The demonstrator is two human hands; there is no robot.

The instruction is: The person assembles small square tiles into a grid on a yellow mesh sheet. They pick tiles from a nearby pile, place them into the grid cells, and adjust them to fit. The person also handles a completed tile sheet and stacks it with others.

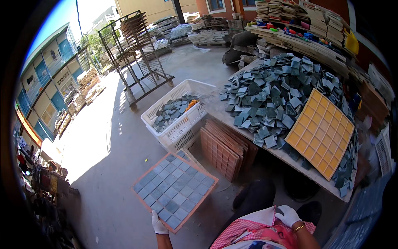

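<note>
My left hand (158,224), in a white glove, grips the near left edge of a tile tray (175,189), thumb on top. Square blue-grey tiles fill this tray in rows inside a thin reddish rim. It is held out over the floor, left of my knees. My right hand (287,216), also gloved, is by my lap against the pink checked apron (244,228), fingers loosely apart and nothing seen in them. To the right, a yellow grid tray (320,133) with bare cells leans on a heap of loose tiles (269,95).
The heap lies on a work table (298,172). Brown grid trays (222,149) stand upright beside it. A white plastic crate (178,120) holds tile pieces and something orange. Farther off stand a metal rack trolley (137,62) and stacked slabs (209,31). Parked motorbikes (45,178) line the left.
</note>
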